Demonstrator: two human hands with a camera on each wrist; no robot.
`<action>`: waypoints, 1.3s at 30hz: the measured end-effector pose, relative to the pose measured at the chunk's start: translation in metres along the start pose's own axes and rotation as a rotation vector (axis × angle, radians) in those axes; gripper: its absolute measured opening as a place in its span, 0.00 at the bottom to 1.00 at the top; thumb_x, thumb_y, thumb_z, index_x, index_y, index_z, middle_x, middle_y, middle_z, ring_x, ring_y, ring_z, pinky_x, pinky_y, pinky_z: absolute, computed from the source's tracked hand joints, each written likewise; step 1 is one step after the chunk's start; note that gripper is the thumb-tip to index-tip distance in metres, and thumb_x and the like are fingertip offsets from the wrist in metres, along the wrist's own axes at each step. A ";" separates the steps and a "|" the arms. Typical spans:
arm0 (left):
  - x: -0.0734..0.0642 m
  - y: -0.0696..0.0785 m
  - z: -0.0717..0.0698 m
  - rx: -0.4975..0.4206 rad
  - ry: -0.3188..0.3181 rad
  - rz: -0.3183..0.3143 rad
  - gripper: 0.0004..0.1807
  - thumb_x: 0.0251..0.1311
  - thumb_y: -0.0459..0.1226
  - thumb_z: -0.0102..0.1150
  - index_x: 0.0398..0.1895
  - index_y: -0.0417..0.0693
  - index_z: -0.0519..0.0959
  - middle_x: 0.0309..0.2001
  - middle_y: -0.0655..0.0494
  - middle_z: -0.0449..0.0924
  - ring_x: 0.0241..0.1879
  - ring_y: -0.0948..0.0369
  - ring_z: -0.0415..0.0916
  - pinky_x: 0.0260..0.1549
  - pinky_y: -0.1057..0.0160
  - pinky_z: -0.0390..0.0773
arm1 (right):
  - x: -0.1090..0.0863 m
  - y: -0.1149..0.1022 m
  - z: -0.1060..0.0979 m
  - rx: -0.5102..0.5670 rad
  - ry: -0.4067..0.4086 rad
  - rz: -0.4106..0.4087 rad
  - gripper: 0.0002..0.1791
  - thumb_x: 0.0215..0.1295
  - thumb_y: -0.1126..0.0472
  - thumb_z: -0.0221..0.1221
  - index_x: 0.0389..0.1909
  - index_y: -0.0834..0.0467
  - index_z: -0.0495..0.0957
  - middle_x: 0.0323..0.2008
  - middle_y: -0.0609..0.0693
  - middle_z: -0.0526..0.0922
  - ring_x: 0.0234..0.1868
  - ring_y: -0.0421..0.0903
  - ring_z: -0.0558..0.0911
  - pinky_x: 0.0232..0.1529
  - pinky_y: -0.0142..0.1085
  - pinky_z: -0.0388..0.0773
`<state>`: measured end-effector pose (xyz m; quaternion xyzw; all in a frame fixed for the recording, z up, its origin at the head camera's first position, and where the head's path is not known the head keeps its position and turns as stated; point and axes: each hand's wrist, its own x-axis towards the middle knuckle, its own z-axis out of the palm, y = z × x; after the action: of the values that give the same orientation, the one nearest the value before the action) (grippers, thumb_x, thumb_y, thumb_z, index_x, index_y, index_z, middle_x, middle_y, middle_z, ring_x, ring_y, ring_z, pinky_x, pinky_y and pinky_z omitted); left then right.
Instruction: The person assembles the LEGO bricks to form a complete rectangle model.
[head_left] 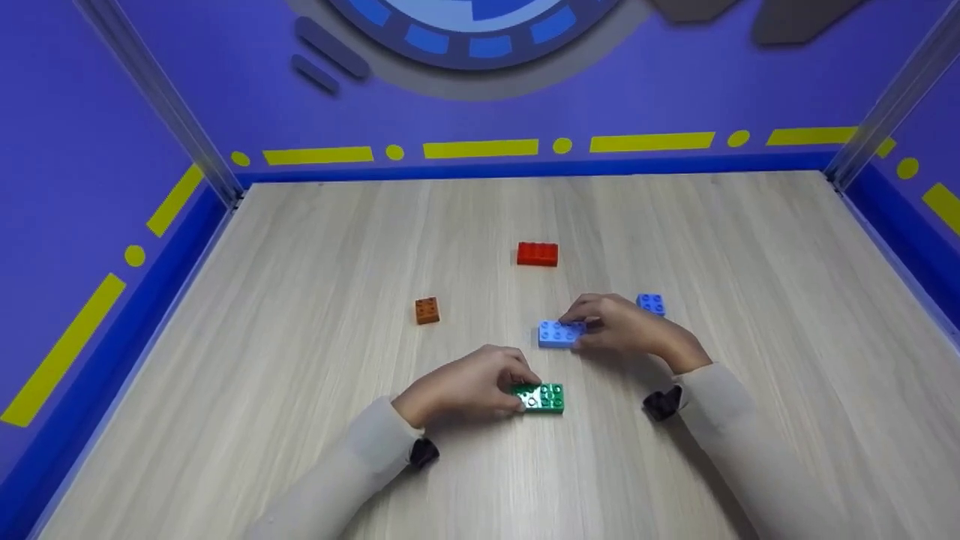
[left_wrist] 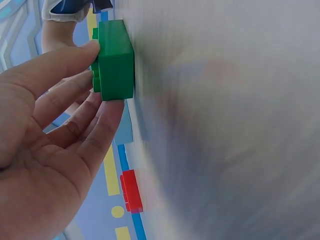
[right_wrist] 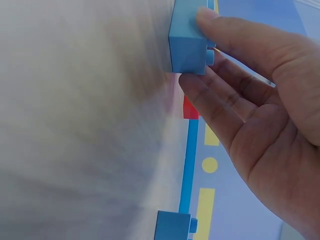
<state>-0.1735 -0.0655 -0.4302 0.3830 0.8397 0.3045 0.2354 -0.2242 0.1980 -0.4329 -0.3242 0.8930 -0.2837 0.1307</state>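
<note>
In the head view my left hand (head_left: 476,382) pinches the left end of a green building brick (head_left: 551,398), studs up on the table. The left wrist view has the thumb and fingers around the studded side of this green brick (left_wrist: 117,62). Farther back and to the right, my right hand (head_left: 619,324) holds the right end of a long light blue brick (head_left: 553,334). Seen from the right wrist, thumb and fingers grip that blue brick (right_wrist: 187,42). A small blue square brick (head_left: 651,304) lies just behind the right hand, partly covered by it.
A red brick (head_left: 537,254) lies farther back on the wooden table (head_left: 337,247). An orange-brown square brick (head_left: 427,310) sits to the left. Blue-purple panels (head_left: 247,90) with yellow marks wall the table at the back and both sides.
</note>
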 end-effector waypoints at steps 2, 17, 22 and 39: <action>0.001 -0.001 -0.001 0.003 0.005 0.002 0.19 0.55 0.32 0.67 0.51 0.46 0.83 0.46 0.56 0.81 0.44 0.66 0.74 0.48 0.68 0.75 | -0.002 0.001 0.000 0.006 -0.006 -0.003 0.19 0.58 0.64 0.65 0.52 0.62 0.81 0.49 0.55 0.81 0.52 0.52 0.80 0.54 0.46 0.77; -0.001 -0.004 -0.004 -0.008 0.032 -0.050 0.19 0.56 0.32 0.65 0.53 0.49 0.82 0.47 0.60 0.80 0.46 0.66 0.73 0.49 0.68 0.75 | -0.013 0.004 -0.002 0.035 -0.014 0.008 0.18 0.59 0.63 0.65 0.52 0.59 0.81 0.48 0.53 0.81 0.51 0.51 0.80 0.53 0.46 0.78; -0.001 -0.007 -0.006 -0.005 0.048 -0.040 0.19 0.56 0.32 0.65 0.53 0.47 0.82 0.47 0.57 0.80 0.46 0.64 0.73 0.48 0.67 0.75 | -0.015 0.003 -0.002 0.029 -0.015 0.029 0.18 0.59 0.64 0.65 0.52 0.57 0.81 0.49 0.52 0.81 0.52 0.51 0.80 0.54 0.47 0.77; 0.001 -0.010 -0.008 -0.002 0.088 -0.072 0.19 0.56 0.32 0.64 0.53 0.46 0.82 0.47 0.54 0.79 0.44 0.59 0.73 0.45 0.66 0.75 | -0.021 0.002 0.001 0.019 -0.011 0.048 0.18 0.59 0.64 0.65 0.52 0.58 0.81 0.50 0.53 0.82 0.52 0.52 0.81 0.54 0.48 0.77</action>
<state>-0.1839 -0.0725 -0.4313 0.3384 0.8623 0.3133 0.2094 -0.2094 0.2125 -0.4338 -0.3028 0.8971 -0.2870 0.1454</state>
